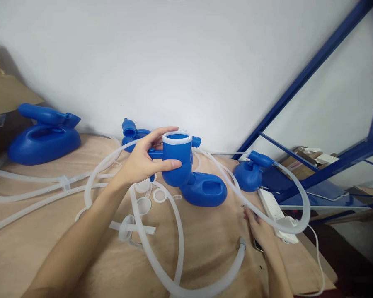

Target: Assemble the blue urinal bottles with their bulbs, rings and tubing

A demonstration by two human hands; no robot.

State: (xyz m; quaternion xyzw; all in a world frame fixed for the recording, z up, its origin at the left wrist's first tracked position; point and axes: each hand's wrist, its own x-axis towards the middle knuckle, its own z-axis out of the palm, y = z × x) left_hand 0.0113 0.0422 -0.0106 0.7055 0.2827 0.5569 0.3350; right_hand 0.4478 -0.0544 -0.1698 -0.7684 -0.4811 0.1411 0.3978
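Note:
My left hand (144,159) is raised over the table and closed round a blue plastic cup-shaped part (176,159) with a white ring on its rim, thumb in front and fingers behind. Right behind it a blue oval vessel (205,190) lies on the tan table (49,231). My right hand (257,225) rests low on the table at the right, fingers stretched toward a translucent hose (292,194); something dark lies partly under the hand.
Long translucent hoses (161,248) loop all over the table, with small white rings and caps (144,203) among them. More blue vessels stand at the far left (43,136), back centre (133,134) and right (250,174). A white power strip (275,211) lies at the right, a blue metal rack (329,161) beyond.

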